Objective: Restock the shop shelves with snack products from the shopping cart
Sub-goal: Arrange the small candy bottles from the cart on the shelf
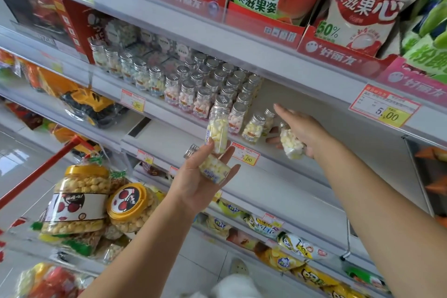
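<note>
Left hand palm up, half curled: upright bottle pinched between thumb and fingers, second bottle lying across the fingers. Right hand at the shelf, just beside the row of bottles, fingers wrapped round third bottle, forefinger straight. Its lower end hidden behind my palm; labels blurred.

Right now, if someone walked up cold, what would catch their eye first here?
The two hands in the middle: the left hand holds two small bottles of yellow sweets, and the right hand holds a third bottle up at the shelf. Behind them, rows of silver-capped bottles stand on that shelf. Lower left, big yellow-lidded jars sit in the red cart.
</note>
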`<action>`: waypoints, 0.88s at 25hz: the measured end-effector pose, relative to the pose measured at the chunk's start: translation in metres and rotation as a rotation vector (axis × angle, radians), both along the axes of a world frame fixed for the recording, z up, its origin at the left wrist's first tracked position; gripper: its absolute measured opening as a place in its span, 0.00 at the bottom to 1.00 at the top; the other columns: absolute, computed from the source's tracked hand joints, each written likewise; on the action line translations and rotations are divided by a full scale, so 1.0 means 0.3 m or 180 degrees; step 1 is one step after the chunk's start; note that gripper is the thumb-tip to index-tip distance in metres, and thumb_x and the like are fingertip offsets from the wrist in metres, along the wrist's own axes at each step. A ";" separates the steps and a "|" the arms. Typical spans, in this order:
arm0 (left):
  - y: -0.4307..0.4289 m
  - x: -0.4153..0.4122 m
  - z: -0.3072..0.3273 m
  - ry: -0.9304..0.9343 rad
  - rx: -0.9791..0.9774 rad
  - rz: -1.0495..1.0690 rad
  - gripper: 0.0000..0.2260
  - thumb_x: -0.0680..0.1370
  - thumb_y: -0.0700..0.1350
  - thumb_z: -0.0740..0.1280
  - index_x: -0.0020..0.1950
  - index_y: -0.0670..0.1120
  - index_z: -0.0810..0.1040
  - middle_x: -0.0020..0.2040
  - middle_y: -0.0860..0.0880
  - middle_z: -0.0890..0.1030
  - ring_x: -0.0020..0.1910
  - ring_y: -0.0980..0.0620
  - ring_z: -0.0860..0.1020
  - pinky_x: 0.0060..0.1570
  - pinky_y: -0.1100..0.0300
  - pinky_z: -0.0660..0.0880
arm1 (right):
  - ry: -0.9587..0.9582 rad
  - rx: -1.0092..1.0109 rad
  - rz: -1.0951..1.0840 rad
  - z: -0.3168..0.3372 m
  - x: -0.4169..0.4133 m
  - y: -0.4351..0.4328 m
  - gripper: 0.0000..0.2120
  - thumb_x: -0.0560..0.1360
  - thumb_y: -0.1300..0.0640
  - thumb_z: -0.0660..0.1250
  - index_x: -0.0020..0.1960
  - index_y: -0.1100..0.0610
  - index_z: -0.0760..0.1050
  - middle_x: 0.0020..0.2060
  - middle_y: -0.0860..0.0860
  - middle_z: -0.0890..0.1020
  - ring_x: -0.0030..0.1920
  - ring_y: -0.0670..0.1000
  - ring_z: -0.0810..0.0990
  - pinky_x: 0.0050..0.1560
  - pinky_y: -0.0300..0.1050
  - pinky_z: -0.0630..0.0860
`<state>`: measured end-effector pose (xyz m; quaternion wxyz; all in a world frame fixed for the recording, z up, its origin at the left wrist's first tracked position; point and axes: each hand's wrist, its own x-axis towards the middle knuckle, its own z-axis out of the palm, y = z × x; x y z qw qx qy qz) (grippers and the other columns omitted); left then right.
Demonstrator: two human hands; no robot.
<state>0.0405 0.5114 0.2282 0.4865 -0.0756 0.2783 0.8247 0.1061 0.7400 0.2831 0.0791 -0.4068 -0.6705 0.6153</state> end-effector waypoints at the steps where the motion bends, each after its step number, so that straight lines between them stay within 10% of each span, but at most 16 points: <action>1: 0.005 -0.001 0.002 0.0006 -0.0012 -0.0007 0.26 0.71 0.45 0.69 0.69 0.42 0.75 0.57 0.44 0.83 0.63 0.46 0.80 0.61 0.41 0.75 | -0.0027 0.0024 0.0023 -0.005 -0.016 -0.005 0.15 0.74 0.41 0.70 0.52 0.52 0.77 0.50 0.61 0.83 0.40 0.62 0.84 0.39 0.52 0.80; 11: -0.008 -0.013 -0.014 -0.0075 -0.0060 0.0111 0.24 0.71 0.45 0.71 0.67 0.44 0.77 0.59 0.43 0.83 0.60 0.46 0.82 0.60 0.41 0.76 | 0.0052 -0.0098 0.0005 -0.017 -0.086 -0.050 0.13 0.76 0.50 0.70 0.53 0.58 0.79 0.44 0.59 0.83 0.25 0.55 0.81 0.23 0.41 0.76; 18: -0.022 -0.019 -0.004 -0.0080 -0.0098 0.0099 0.24 0.70 0.45 0.71 0.66 0.43 0.78 0.61 0.42 0.82 0.61 0.45 0.81 0.61 0.40 0.76 | -0.0166 -0.0170 0.0014 -0.028 -0.106 -0.011 0.21 0.74 0.43 0.70 0.58 0.58 0.78 0.48 0.61 0.84 0.41 0.63 0.85 0.33 0.53 0.82; 22: -0.023 -0.024 0.000 -0.0091 -0.0117 0.0098 0.23 0.70 0.44 0.71 0.65 0.43 0.78 0.63 0.42 0.81 0.61 0.45 0.81 0.61 0.40 0.76 | -0.0284 -0.0002 0.0048 -0.019 -0.128 0.002 0.21 0.74 0.41 0.69 0.57 0.57 0.79 0.43 0.58 0.84 0.28 0.57 0.82 0.24 0.44 0.77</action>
